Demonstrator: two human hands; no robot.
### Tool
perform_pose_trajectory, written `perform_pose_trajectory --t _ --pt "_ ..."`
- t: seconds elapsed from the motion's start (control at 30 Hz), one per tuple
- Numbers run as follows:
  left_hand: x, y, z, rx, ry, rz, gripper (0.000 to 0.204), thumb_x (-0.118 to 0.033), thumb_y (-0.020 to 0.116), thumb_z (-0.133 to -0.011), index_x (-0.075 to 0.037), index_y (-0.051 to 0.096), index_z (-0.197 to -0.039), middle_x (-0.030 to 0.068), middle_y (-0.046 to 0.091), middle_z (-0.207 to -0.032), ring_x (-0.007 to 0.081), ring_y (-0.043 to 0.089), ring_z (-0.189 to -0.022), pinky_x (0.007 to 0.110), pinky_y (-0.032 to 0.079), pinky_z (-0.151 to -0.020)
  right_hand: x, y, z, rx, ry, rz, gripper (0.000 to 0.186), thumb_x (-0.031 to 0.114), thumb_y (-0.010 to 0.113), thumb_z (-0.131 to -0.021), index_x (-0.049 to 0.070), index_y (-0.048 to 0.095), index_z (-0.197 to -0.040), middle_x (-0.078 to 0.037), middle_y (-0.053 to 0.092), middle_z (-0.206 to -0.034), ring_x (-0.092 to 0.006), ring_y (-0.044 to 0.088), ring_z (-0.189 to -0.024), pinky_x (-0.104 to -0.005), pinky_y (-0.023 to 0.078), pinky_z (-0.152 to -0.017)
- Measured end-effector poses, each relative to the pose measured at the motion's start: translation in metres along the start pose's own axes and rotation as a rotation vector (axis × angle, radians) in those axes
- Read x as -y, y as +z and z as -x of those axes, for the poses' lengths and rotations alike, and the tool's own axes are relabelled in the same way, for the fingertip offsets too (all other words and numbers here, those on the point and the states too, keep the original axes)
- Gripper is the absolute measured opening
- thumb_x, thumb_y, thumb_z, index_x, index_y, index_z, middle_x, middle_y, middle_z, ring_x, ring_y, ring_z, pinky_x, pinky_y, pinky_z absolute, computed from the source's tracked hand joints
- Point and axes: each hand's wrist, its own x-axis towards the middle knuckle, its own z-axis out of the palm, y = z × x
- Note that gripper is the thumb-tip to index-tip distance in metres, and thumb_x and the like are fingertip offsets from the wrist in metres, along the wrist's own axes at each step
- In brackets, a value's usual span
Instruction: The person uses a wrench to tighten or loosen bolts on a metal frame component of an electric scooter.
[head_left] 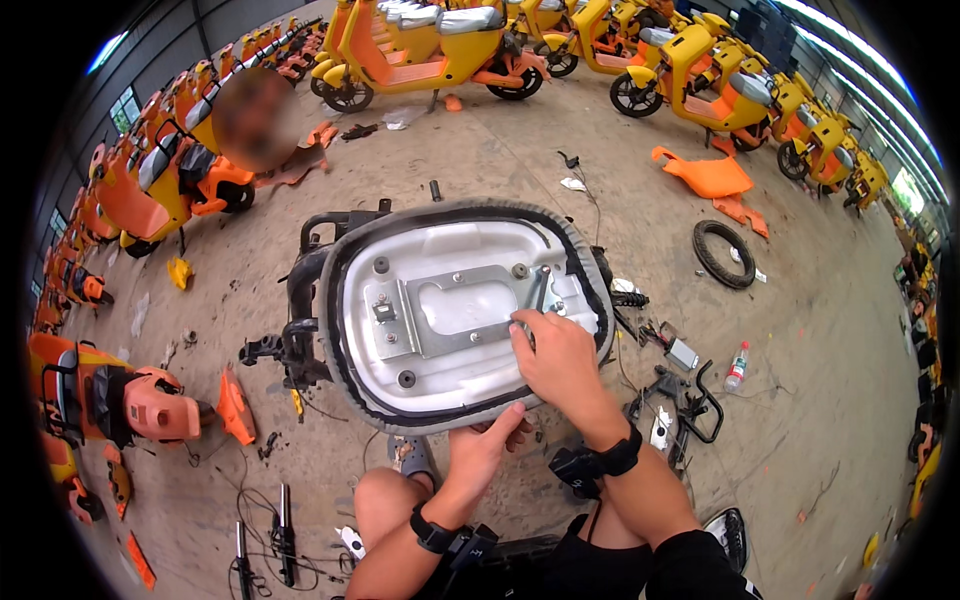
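Note:
A scooter seat (480, 395) lies upside down in front of me on a black frame (303, 290). Its white plastic underside has a dark edge trim, black rubber bumpers and a bolted metal plate (430, 345) around an oval opening. My left hand (482, 445) is closed at the near edge of the seat, thumb at the rim and fingers partly hidden below. My right hand (555, 360) reaches over the seat's right part, fingertips pinched at the plate near the lower end of a small metal hinge arm (541, 290). Whatever those fingertips hold is hidden.
Yellow and orange scooters (430, 60) stand in rows at the back and sides. On the floor lie a tire (724, 254), orange panels (705, 175), a plastic bottle (738, 367), a black handlebar-like part (705, 405), and shock absorbers (285, 535) with cables. A person (258, 120) is at the left.

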Motion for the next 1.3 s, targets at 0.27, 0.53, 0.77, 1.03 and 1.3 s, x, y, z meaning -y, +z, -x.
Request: perform_pose_trajectory --t 0.27,0.53,0.77,1.03,1.3 --pt "-0.004 0.001 0.0 0.02 0.032 -0.017 0.025 -0.018 0.066 -0.092 0.003 0.061 -0.106 0.0111 0.068 -0.079 0.0148 0.062 -0.063 0.027 0.046 -0.054 -0.006 -0.009 -0.001 -0.045 0.119 -0.217 0.024 0.025 0.065 -0.087 0.003 0.072 -0.093 -0.015 0.065 -0.078 -0.0311 0.062 -0.067 -0.0375 0.048 -0.063" --pt "-0.001 -0.003 0.0 0.007 0.052 -0.025 0.027 -0.019 0.067 -0.092 0.003 0.061 -0.105 0.0118 0.068 -0.079 0.015 0.062 -0.063 0.027 0.047 -0.054 -0.007 -0.024 0.004 0.058 0.166 -0.453 0.024 0.022 0.063 -0.089 0.006 0.073 -0.104 -0.012 0.065 -0.083 -0.0218 0.06 -0.069 -0.0325 0.048 -0.066" --pt "0.0 -0.003 -0.002 0.032 0.039 -0.033 0.026 -0.019 0.066 -0.092 0.003 0.061 -0.105 0.0111 0.068 -0.079 0.0144 0.062 -0.063 0.026 0.047 -0.054 -0.028 -0.039 -0.003 0.273 0.377 -0.956 0.026 0.019 0.062 -0.092 0.002 0.071 -0.11 -0.004 0.069 -0.094 -0.0083 0.057 -0.079 -0.0257 0.046 -0.07" --pt "-0.002 -0.002 -0.001 0.022 0.042 -0.029 0.026 -0.019 0.067 -0.091 0.002 0.062 -0.105 0.0107 0.068 -0.078 0.0138 0.062 -0.064 0.026 0.047 -0.053 -0.02 -0.042 0.001 0.327 0.36 -0.783 0.022 0.014 0.065 -0.089 0.002 0.073 -0.106 -0.001 0.068 -0.081 -0.0063 0.056 -0.07 -0.0225 0.045 -0.062" --pt "-0.005 -0.003 -0.001 0.042 0.033 -0.036 0.024 -0.019 0.067 -0.091 0.002 0.063 -0.102 0.0103 0.068 -0.079 0.0134 0.062 -0.064 0.025 0.047 -0.054 -0.041 -0.047 -0.004 -0.08 0.422 -0.993 0.02 0.015 0.061 -0.092 -0.001 0.072 -0.097 -0.005 0.069 -0.081 -0.0053 0.054 -0.067 -0.0199 0.041 -0.057"
